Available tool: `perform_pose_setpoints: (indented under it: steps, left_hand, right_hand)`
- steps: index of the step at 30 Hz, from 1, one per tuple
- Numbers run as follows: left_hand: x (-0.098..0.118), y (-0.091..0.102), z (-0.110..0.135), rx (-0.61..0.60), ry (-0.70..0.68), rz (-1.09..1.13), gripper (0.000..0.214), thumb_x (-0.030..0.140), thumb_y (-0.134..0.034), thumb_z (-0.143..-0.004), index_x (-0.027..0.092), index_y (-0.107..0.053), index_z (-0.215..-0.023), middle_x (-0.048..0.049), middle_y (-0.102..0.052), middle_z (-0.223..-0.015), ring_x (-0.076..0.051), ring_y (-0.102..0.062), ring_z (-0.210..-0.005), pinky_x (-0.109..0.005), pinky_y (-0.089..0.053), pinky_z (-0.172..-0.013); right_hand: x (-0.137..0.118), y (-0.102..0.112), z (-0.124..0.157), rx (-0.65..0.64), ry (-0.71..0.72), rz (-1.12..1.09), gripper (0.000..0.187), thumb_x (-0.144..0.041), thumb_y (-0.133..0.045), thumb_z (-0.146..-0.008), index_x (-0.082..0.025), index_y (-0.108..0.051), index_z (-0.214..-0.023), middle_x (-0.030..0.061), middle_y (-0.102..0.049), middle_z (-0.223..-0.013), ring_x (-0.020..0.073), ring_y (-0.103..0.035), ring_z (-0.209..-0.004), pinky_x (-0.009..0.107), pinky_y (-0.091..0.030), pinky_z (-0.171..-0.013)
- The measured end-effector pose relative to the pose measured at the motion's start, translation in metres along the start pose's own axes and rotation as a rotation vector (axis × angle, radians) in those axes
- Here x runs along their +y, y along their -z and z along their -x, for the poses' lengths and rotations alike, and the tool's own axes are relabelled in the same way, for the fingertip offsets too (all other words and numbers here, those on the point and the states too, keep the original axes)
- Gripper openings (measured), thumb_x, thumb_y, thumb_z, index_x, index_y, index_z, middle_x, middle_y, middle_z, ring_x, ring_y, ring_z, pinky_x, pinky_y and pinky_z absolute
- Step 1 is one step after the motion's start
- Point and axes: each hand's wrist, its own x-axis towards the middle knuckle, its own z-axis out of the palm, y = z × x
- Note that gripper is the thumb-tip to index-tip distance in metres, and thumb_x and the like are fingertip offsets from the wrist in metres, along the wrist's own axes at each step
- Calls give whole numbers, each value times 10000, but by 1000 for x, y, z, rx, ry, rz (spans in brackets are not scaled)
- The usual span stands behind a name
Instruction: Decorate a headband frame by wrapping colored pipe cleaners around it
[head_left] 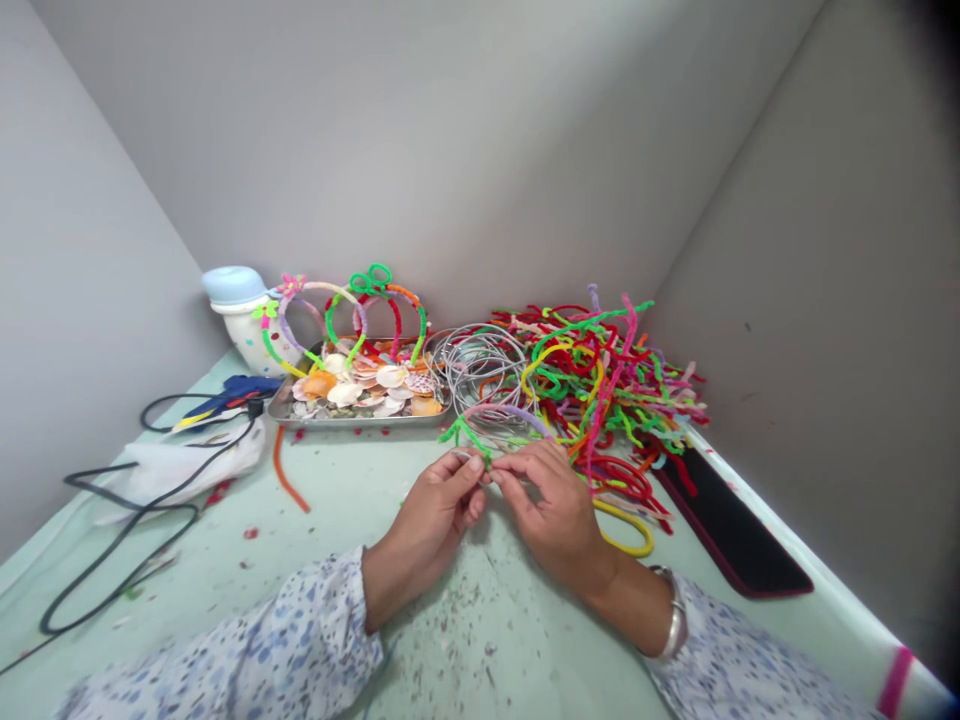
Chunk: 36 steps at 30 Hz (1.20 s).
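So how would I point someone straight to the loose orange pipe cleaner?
Start at the metal tray of seashells against the back wall. Just in front of the tray's left corner, on the pale green table, lies the orange pipe cleaner. It lies alone, a single gently curved strand, well apart from the tangled multicoloured pile on the right.

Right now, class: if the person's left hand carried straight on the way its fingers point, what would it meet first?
Probably the right hand: the left hand points at it, their fingertips pinching one green pipe cleaner.
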Motion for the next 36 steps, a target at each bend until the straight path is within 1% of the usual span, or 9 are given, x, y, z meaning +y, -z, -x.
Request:
perform_pose_setpoints:
  steps: [4, 7, 12, 14, 20, 25, 29, 36]
  left_hand:
    - [0, -1, -1, -3, 14, 26, 223, 286, -738, -746, 144, -572, -792, 51, -521, -676, -18, -441, -474, -126, -342, -435]
    - [1, -2, -1, -2, 27, 43, 209, 261, -733, -748, 146, -584, -839, 42, -536, -695, -18, -451, -481, -122, -345, -441]
    - [-1, -2, -1, -12, 15, 34, 193, 259, -711, -772, 143, -589, -865, 31, -549, -704, -22, -459, -478, -125, -354, -438]
    - [-2, 0, -1, -18, 1, 20, 177, 261, -694, -791, 141, -589, -868, 28, -556, -710, -22, -462, -476, -123, -359, -433]
    - [-3, 3, -2, -53, -9, -9, 136, 243, -653, -832, 135, -570, -829, 22, -561, -734, -13, -466, -479, -113, -379, -449]
    - [-2, 2, -1, -52, -9, -23, 107, 220, -641, -841, 132, -583, -860, 20, -564, -742, -10, -466, -485, -111, -384, -459]
    - [-3, 2, -1, -47, -11, -17, 116, 225, -645, -835, 143, -592, -896, 24, -568, -720, -18, -466, -486, -115, -383, -457]
    - [-4, 0, 0, -23, -20, -54, 159, 280, -660, -815, 153, -582, -868, 40, -548, -658, -28, -443, -461, -127, -349, -433]
  right_hand:
    - [0, -1, 1, -4, -20, -8, 58, -218, -565, -892, -214, -621, -902, 24, -632, -791, 192, -557, -783, 374, -428, -775]
    - [-1, -1, 1, -3, -36, -13, 66, -220, -560, -895, -220, -620, -922, 25, -639, -807, 194, -561, -791, 381, -424, -783]
    - [-1, 0, 1, -28, -33, 3, 146, -206, -532, -905, -218, -623, -1019, 34, -644, -837, 199, -568, -812, 379, -425, -792]
    - [0, 0, 1, -47, -25, 18, 160, -203, -520, -910, -219, -637, -1019, 32, -639, -821, 198, -564, -808, 376, -422, -788]
    - [2, 0, 0, -20, -35, 14, 141, -196, -532, -908, -204, -634, -1005, 30, -636, -823, 190, -554, -811, 375, -410, -808]
    - [1, -1, 0, -35, -51, -3, 137, -193, -527, -908, -212, -630, -995, 28, -628, -817, 191, -549, -806, 373, -405, -800]
    - [-1, 0, 1, -55, -73, -23, 142, -201, -517, -914, -223, -634, -992, 22, -626, -810, 189, -548, -797, 366, -404, -782]
    - [-3, 1, 1, -71, -54, -38, 168, -196, -509, -915, -213, -632, -1029, 30, -637, -831, 191, -557, -814, 374, -410, -806]
